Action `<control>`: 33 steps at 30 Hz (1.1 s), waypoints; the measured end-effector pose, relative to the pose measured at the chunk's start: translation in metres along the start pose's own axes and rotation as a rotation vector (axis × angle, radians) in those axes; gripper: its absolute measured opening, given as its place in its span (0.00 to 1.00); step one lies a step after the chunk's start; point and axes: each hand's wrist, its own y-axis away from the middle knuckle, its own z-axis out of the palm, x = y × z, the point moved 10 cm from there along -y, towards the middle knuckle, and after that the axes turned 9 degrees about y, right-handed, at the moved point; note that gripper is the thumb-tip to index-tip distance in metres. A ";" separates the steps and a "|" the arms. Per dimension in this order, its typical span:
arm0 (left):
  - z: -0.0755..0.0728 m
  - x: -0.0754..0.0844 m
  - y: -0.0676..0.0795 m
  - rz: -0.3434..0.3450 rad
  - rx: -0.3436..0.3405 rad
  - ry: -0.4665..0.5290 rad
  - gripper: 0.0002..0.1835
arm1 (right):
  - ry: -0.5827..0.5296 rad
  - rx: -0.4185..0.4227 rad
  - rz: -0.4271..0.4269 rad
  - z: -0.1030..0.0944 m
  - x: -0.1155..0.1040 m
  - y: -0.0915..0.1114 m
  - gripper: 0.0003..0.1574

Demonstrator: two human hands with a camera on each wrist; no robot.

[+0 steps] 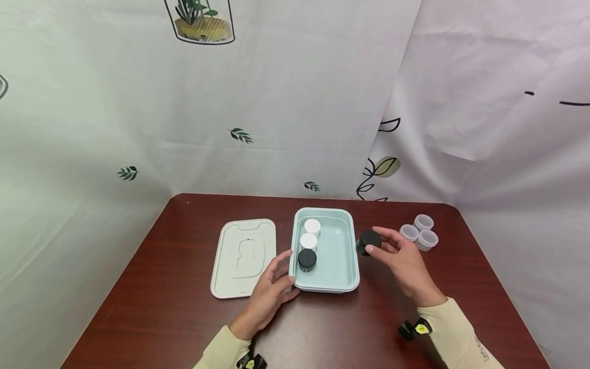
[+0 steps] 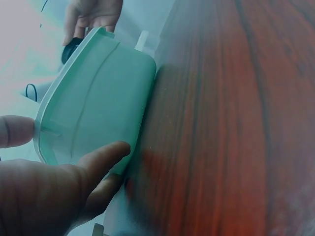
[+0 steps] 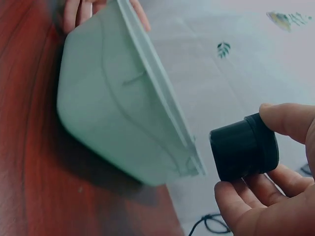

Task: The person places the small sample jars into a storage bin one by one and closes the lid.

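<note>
Head cam: we'd call this the loading step, with the right hand [image 1: 405, 264] pinching a black jar [image 1: 370, 239] just outside the tub [image 1: 334, 246]. Left hand [image 1: 267, 297] has loose fingers against the tub's near-left side. Next move probably calls for clearing the rim. Inside, along the left: two white jars [image 1: 308, 241], another black one [image 1: 307, 259]. Three pale cups [image 1: 427, 239] sit off right; we can't tell if they're empty.

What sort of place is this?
Perhaps a makeshift indoor recording corner: a dark reddish-brown, wood-grain table stands before pale, wrinkled sheets, apparently fabric, printed with leaves, and small black wrist-worn devices with yellow labels are in view. The sheets hide what lies beyond.
</note>
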 end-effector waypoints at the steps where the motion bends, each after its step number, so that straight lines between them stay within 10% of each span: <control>1: 0.000 0.000 0.000 0.000 0.001 -0.002 0.38 | 0.004 -0.009 -0.005 0.002 -0.003 -0.001 0.41; 33: 0.000 0.000 0.000 0.003 -0.011 -0.002 0.37 | 0.124 -0.323 -0.086 0.098 -0.035 -0.005 0.35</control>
